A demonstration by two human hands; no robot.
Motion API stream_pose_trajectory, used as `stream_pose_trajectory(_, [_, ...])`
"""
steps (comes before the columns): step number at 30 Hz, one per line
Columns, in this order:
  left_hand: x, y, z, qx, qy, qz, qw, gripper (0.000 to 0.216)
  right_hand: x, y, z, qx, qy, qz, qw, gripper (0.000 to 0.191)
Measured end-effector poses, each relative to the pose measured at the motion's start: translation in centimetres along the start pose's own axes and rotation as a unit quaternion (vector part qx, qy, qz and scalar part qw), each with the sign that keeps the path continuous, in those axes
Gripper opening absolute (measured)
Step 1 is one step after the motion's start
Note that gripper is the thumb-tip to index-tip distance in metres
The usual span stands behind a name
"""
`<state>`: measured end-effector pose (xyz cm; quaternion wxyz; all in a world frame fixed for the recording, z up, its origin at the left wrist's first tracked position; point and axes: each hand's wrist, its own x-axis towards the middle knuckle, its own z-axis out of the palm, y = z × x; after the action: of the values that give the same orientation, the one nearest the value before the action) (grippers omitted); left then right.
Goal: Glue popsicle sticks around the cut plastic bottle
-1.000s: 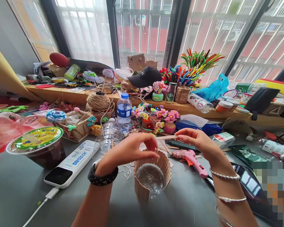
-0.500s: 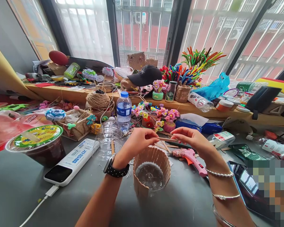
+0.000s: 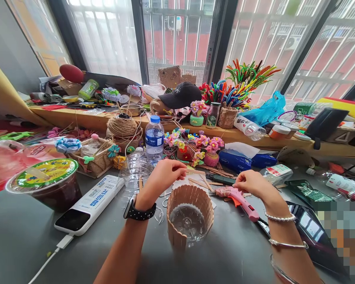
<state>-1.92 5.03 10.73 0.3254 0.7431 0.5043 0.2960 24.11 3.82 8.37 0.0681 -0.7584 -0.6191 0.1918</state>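
Note:
A clear bottle bottom ringed with upright wooden craft sticks (image 3: pixel 189 199) stands on the grey table (image 3: pixel 23 236) between my arms. My left hand (image 3: pixel 164 175) hovers just behind it, its fingers pinched on one end of a wooden craft stick (image 3: pixel 196 172) that points right. Over to the right, my right hand (image 3: pixel 250 182) is down on the pink glue gun (image 3: pixel 242 201), which lies on the table, and its fingers curl round the gun's rear end. Several loose craft sticks (image 3: pixel 205 184) lie behind the cup.
A white power bank (image 3: pixel 88 203) with a cable and a lidded bowl (image 3: pixel 44 181) sit at the left. A cut clear bottle (image 3: pixel 135 169), a water bottle (image 3: pixel 154 138), a twine ball (image 3: pixel 124 128) and flower crafts (image 3: pixel 195 148) crowd the back. A dark tablet (image 3: pixel 309 232) lies at the right.
Both hands held the craft stick above the cup half a second ago. My right hand has let go and dropped onto the glue gun, while my left hand keeps the stick.

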Motion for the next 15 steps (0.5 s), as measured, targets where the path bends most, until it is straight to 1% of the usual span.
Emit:
stream_pose_trajectory(3, [0.1, -0.1, 0.1, -0.044, 0.002, -0.012, 0.999, 0.020, 0.0, 0.1, 0.4, -0.071, -0.029, 0.045, 0.996, 0.016])
stream_pose_trajectory(7, [0.2, -0.4, 0.2, -0.044, 0.012, -0.004, 0.999, 0.019, -0.2, -0.7, 1.3, -0.150, -0.078, 0.106, 0.980, 0.032])
stream_pose_trajectory(9, [0.3, -0.5, 0.2, -0.036, 0.017, -0.001, 0.999, 0.020, -0.4, -1.3, 1.8, -0.173, -0.109, 0.131, 0.970, 0.030])
stream_pose_trajectory(11, [0.2, -0.5, 0.1, -0.033, 0.019, -0.002, 0.999, 0.021, -0.5, -1.7, 2.1, -0.182, -0.122, 0.137, 0.966, 0.031])
stream_pose_trajectory(12, [0.2, -0.5, 0.1, -0.033, 0.019, -0.002, 0.999, 0.021, -0.5, -1.8, 2.2, -0.183, -0.125, 0.136, 0.966, 0.029])
stream_pose_trajectory(15, [0.2, -0.5, 0.1, -0.036, 0.021, 0.002, 0.999, 0.022, -0.4, -1.6, 2.5, -0.180, -0.128, 0.132, 0.966, 0.031])
